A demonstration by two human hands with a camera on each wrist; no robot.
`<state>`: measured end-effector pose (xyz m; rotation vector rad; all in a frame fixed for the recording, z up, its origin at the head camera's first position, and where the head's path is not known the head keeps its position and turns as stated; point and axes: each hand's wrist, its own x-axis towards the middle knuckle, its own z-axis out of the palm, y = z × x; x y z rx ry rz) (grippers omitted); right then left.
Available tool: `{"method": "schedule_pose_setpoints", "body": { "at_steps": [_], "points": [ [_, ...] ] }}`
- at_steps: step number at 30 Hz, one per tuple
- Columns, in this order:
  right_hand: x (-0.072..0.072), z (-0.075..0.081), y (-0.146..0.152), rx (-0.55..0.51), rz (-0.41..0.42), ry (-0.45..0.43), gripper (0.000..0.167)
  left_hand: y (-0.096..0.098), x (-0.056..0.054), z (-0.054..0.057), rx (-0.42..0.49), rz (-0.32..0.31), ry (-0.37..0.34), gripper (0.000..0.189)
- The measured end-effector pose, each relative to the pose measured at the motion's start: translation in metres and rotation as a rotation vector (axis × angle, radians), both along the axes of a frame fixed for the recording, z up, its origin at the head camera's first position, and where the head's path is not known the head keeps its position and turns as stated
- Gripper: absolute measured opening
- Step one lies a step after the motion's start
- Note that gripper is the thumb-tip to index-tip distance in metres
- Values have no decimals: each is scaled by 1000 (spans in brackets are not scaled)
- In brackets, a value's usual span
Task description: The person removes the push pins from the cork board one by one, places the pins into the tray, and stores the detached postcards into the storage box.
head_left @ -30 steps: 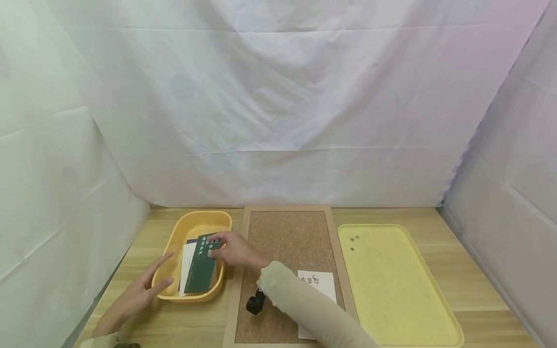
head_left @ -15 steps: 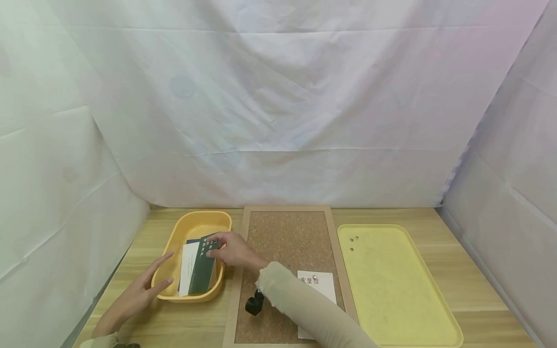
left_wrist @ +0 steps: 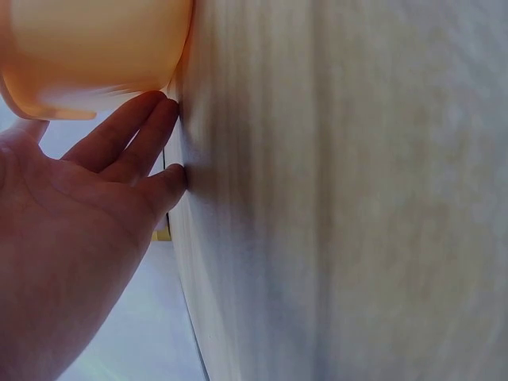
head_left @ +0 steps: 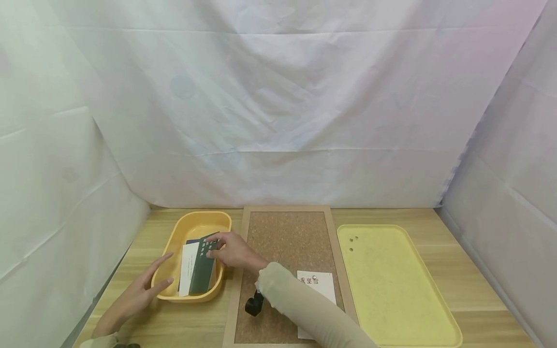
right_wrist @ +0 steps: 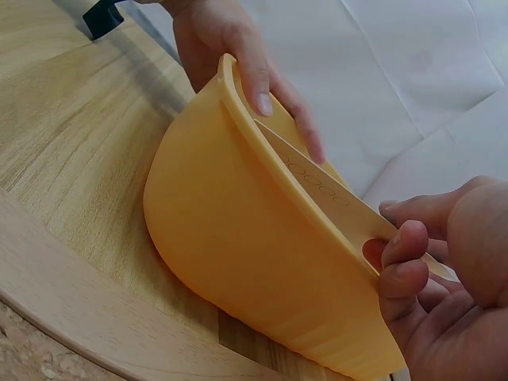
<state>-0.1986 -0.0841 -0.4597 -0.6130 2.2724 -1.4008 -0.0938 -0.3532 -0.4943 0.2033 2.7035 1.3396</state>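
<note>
In the head view, a yellow plastic basin (head_left: 191, 298) stands at the left with several cards in it. My right hand (head_left: 235, 250) pinches the upper right part of a dark green card (head_left: 202, 270) printed with white characters. Left of it lies a white card (head_left: 188, 266), and a bit of dark blue (head_left: 191, 241) shows behind. From the right wrist view, my thumb and fingers pinch a pale tan card face (right_wrist: 317, 182) with a row of rings; how many cards they hold is hidden. My left hand (head_left: 141, 292) rests at the basin's left rim, fingers extended.
A wood-framed corkboard (head_left: 287, 241) lies right of the basin. A white sheet (head_left: 319, 285) with characters is on it under a round pin, partly covered by my right sleeve. Further right is a yellow tray (head_left: 396, 290) with several small pins (head_left: 351, 240) at its far left corner.
The green card has shifted slightly to the right at its lower end, so more of the white card shows. My left hand has stayed in place at the rim.
</note>
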Motion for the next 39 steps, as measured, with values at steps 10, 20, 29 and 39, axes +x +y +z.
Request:
{"method": "schedule_pose_setpoints", "body": {
  "at_steps": [10, 20, 29, 39],
  "points": [
    [0, -1, 0, -7, 1, 1, 35, 0, 0, 0, 1, -3, 4, 66],
    [-1, -3, 1, -38, 19, 25, 36, -1, 0, -1, -15, -4, 3, 66],
    [0, -3, 3, -40, 10, 5, 36, -1, -1, -2, -4, -3, 9, 65],
    [2, -1, 3, -28, -16, -21, 36, -1, 0, -2, -4, -5, 10, 65]
  ]
}}
